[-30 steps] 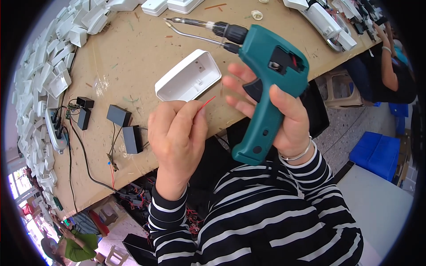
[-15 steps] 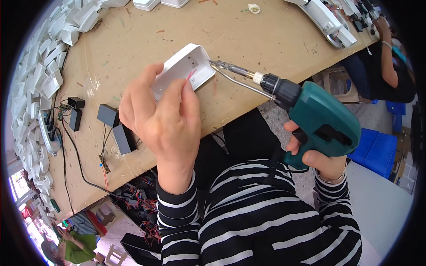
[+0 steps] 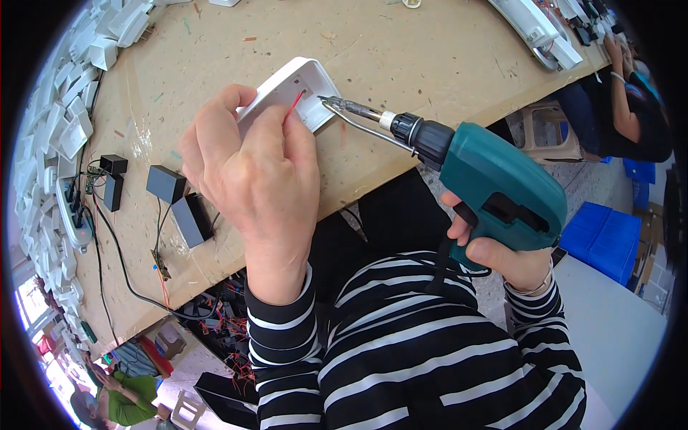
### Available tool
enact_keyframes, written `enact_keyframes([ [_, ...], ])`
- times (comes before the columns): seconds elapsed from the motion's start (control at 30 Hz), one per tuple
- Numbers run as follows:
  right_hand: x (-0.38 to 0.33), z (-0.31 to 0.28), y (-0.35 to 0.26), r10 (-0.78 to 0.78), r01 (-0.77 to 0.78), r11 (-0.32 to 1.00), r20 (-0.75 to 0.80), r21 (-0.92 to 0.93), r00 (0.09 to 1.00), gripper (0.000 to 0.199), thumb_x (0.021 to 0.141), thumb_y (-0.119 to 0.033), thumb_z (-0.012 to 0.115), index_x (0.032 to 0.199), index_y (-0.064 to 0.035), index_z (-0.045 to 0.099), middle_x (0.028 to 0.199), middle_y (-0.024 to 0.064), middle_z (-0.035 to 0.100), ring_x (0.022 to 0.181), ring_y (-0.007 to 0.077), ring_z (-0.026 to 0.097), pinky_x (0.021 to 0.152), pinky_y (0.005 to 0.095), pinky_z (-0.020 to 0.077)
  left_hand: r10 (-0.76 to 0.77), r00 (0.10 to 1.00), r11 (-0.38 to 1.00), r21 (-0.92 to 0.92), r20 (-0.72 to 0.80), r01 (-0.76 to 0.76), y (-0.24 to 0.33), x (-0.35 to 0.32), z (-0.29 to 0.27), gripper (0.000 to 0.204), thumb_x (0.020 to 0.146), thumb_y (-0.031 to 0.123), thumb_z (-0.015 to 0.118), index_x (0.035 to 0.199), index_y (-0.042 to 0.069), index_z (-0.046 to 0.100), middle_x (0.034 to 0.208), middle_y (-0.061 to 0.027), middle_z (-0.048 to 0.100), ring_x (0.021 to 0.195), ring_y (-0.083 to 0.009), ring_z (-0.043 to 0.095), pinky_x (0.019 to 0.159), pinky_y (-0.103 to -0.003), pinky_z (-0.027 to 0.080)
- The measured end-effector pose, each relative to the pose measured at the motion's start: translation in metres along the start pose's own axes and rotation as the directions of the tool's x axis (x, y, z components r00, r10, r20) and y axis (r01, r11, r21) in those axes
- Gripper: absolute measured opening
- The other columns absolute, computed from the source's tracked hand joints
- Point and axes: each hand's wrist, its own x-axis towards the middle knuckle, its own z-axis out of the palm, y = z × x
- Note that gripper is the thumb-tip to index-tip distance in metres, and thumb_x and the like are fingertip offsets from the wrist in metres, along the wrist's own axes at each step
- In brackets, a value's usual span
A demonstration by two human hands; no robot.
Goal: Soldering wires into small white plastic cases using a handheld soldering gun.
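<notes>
My left hand (image 3: 251, 168) pinches a thin red wire (image 3: 294, 104) between thumb and forefinger, with its other fingers around a white plastic casing (image 3: 309, 113). The casing is tilted, its open side showing, and its lower part is hidden behind the hand. In my right hand (image 3: 494, 251) is a green pistol-shaped soldering gun (image 3: 505, 183), gripped by its handle with fingers near the black trigger. A thin metal tube (image 3: 365, 131) runs along under its dark soldering tip (image 3: 333, 104). The tip sits at the casing's open side, close to the wire's end; whether they touch I cannot tell.
White plastic casings (image 3: 75, 132) are heaped along the left. Black boxes (image 3: 191, 218) with cables and a power strip (image 3: 72, 211) lie left of my hand. A larger white unit (image 3: 534, 32) lies at the far right, near another person's arm (image 3: 623, 107). Blue bins (image 3: 600, 236) stand right.
The soldering gun has moved left, bringing its tip further over the casing's opening, nearer the red wire. My left hand has shifted slightly left and up with the casing.
</notes>
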Motion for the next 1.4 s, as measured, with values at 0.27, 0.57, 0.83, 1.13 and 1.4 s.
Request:
enact_keyframes([
  [0.27,0.002,0.000,0.001,-0.011,0.011,1.000,0.017,-0.030,1.000,0.066,0.076,-0.010,0.074,0.133,0.0023,0.043,0.115,0.0202,0.060,0.084,0.0164,0.062,0.073,0.0275,0.0523,0.006,1.000,1.000,-0.012,0.008,-0.006,0.000,-0.002,-0.001,0.004,0.066,0.005,0.069,0.070,0.005,0.070,0.099,-0.0072,0.060,0.091,-0.0268,0.052,0.078,-0.036,0.039],
  [0.57,0.010,0.001,-0.002,-0.066,0.069,0.996,0.039,-0.060,0.997,0.066,0.077,-0.005,0.072,0.135,0.0024,0.041,0.115,0.0210,0.059,0.082,0.0155,0.062,0.073,0.0283,0.0535,0.007,1.000,1.000,-0.030,0.006,-0.007,-0.002,-0.003,0.000,0.004,0.067,0.004,0.069,0.071,0.005,0.070,0.100,-0.0072,0.060,0.091,-0.0271,0.052,0.078,-0.036,0.039],
  [0.83,0.013,0.000,-0.002,-0.133,0.142,0.983,0.079,-0.115,0.988,0.066,0.077,-0.004,0.072,0.134,0.0030,0.041,0.113,0.0216,0.060,0.080,0.0157,0.063,0.071,0.0279,0.0543,0.002,1.000,0.999,-0.042,-0.024,-0.003,-0.003,-0.003,0.001,0.006,0.067,0.004,0.069,0.073,0.005,0.070,0.100,-0.0067,0.060,0.091,-0.0263,0.052,0.078,-0.036,0.039],
  [1.13,0.016,0.001,-0.003,-0.125,0.133,0.984,0.072,-0.116,0.990,0.065,0.077,-0.003,0.072,0.134,0.0031,0.041,0.113,0.0214,0.060,0.080,0.0155,0.063,0.071,0.0279,0.0547,0.002,0.999,0.999,-0.039,-0.034,-0.003,-0.003,-0.004,0.002,0.007,0.067,0.003,0.069,0.074,0.004,0.070,0.100,-0.0063,0.061,0.091,-0.0256,0.052,0.078,-0.036,0.039],
  [1.4,0.017,0.001,-0.003,-0.135,0.146,0.979,0.082,-0.140,0.987,0.066,0.077,-0.003,0.072,0.134,0.0032,0.041,0.113,0.0217,0.059,0.079,0.0158,0.063,0.070,0.0274,0.0544,-0.002,1.000,1.000,0.023,0.017,0.001,-0.003,-0.004,0.000,0.007,0.073,0.009,0.070,0.079,0.005,0.071,0.099,-0.0066,0.060,0.091,-0.0238,0.053,0.083,-0.034,0.039],
])
